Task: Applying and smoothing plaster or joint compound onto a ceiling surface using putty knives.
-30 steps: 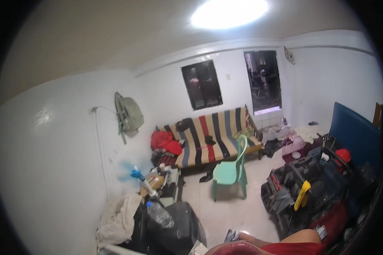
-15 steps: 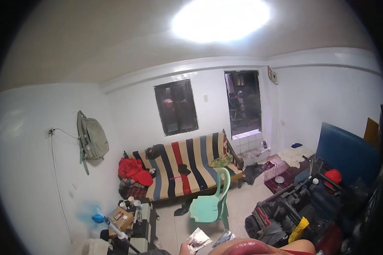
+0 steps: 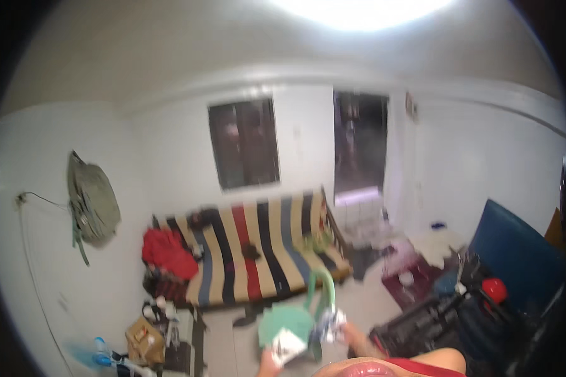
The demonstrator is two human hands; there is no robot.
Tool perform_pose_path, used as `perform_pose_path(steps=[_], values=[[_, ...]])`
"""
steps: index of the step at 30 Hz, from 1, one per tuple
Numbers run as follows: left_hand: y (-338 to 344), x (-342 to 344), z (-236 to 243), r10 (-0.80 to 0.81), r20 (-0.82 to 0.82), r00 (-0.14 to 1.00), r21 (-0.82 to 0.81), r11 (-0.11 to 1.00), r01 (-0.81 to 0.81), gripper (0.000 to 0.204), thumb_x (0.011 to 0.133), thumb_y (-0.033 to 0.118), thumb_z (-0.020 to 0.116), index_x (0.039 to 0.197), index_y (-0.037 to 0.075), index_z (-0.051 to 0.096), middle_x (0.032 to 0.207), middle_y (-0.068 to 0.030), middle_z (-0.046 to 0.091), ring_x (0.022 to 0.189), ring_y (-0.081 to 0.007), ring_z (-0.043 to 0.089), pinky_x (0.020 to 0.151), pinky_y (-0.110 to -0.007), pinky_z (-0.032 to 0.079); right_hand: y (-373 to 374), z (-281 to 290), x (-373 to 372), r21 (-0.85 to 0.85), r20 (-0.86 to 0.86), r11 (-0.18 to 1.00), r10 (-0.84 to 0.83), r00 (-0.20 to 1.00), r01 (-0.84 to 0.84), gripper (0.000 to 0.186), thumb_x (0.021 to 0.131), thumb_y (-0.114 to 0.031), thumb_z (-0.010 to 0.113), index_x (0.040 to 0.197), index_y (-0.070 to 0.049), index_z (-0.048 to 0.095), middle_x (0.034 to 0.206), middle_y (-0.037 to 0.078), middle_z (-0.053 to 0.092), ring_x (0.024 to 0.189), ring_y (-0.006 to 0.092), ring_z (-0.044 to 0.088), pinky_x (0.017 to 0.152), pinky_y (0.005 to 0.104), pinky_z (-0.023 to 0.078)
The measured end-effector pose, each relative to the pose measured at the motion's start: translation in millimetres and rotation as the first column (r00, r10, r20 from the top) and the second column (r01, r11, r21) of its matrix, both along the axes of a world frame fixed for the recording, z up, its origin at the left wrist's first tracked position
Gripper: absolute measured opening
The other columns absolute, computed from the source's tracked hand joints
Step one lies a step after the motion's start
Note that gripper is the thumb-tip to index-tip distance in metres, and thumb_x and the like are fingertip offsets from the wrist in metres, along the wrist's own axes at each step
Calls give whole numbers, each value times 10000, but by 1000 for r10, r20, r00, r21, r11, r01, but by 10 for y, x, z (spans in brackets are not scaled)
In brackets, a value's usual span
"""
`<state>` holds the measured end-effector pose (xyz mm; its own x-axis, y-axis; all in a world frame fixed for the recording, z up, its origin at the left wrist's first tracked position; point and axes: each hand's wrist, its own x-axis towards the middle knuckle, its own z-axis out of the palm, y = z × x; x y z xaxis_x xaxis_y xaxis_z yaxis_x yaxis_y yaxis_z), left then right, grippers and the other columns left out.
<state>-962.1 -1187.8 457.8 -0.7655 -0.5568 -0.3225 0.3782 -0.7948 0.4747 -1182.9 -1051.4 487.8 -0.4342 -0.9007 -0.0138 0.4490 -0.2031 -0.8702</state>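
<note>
Low in the view, just before the green chair (image 3: pixel 283 318), the left hand (image 3: pixel 270 363) is closed on a white piece (image 3: pixel 288 344) that looks like paper or a packet, while the right hand (image 3: pixel 357 341) grips a crumpled piece (image 3: pixel 328 324) of white and dark; blur hides how firmly the fingers press. Both pieces overlap the chair in sight, and whether they touch it cannot be told. Each seems held near an edge, so a slack pinch could let one slip to the floor (image 3: pixel 224 347), and a step forward without looking down could knock the chair. If either piece is an opened packet, tilting might spill it, though no contents show. To the left, a brown cardboard box (image 3: pixel 146 342) hides its inside; the white cups (image 3: pixel 149 310) near it are too blurred to show any filling. A grey-green backpack (image 3: pixel 94 204) hangs on the wall, contents unseen.
</note>
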Motion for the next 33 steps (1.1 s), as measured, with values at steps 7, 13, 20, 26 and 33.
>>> perform_pose_path(steps=[7,13,20,26,33], values=[[-890,-1182,523,-158,107,982,-77,983,166,447,846,328,284,1145,11,382,1094,-127,481,986,-295,474,851,-477,366,-417,801,-632,59,-918,857,-155,365,512,598,599,154,362,1168,-29,380,1198,100,387,1137,200,322,954,302,227],[-941,-1961,837,-199,185,962,-212,948,237,265,848,126,347,1023,-52,436,945,-136,532,835,-239,543,728,-378,459,-468,1193,-61,217,-969,718,80,232,661,508,586,122,425,1061,-58,438,1080,191,418,973,361,423,785,388,390],[-1205,-2021,620,-377,143,915,-222,889,400,285,859,161,366,1015,-61,452,925,-139,533,798,-231,548,681,-338,462,-1179,948,325,268,-962,472,85,259,840,449,606,65,471,1042,-40,449,981,199,450,921,346,460,764,382,400],[-1343,-1957,477,-425,151,893,-290,844,451,257,871,163,346,977,-44,455,849,-106,532,733,-175,537,643,-284,448,-1554,688,520,315,-947,326,167,273,892,441,603,46,499,1020,-96,485,1004,174,434,906,343,471,756,394,405],[-1548,-1991,341,-471,237,849,-293,799,525,219,839,112,375,954,-47,474,834,-89,539,705,-174,534,614,-295,442,-1255,490,418,406,-901,651,166,402,641,461,578,82,447,1022,-28,499,1058,234,462,1002,336,438,854,343,363]])
